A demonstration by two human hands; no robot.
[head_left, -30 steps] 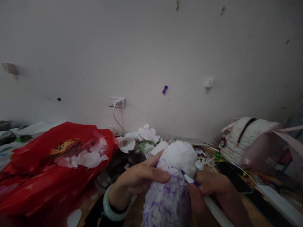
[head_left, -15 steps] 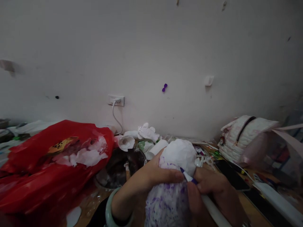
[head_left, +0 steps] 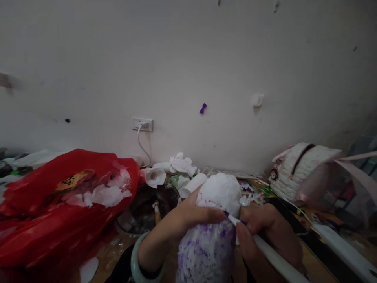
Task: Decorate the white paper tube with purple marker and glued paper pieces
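Gripping this lumpy white, purple-marked figure, left hand curled snug round it, right hand pinching a purple-tipped marker up close

Lumpy white form, purple-flecked below, left hand gripping it; white-barrelled marker, right hand holds it, purple tip just beside left thumb; red plastic bag, left; quilted bag, right.
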